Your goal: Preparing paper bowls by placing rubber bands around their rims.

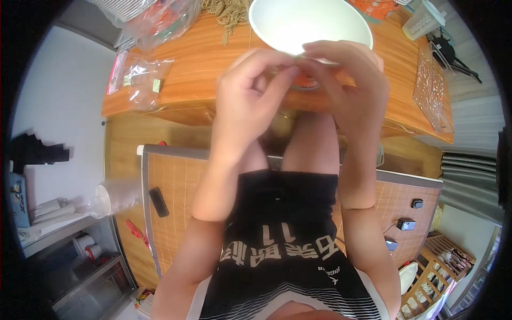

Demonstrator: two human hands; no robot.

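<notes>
A wooden surface (202, 58) carries a white bowl (304, 21) at its far side and a clear plastic bag (141, 77) to the left. Just near of the bowl, the left hand (250, 101) and right hand (346, 85) meet, each grip pinched together on a small orange packet (305, 81) held between the fingertips.

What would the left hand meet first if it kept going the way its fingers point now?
The left hand points its fingertips toward the right hand, and they already seem to meet around a small orange item. Past that lies the white bowl, though depth is unclear.
</notes>
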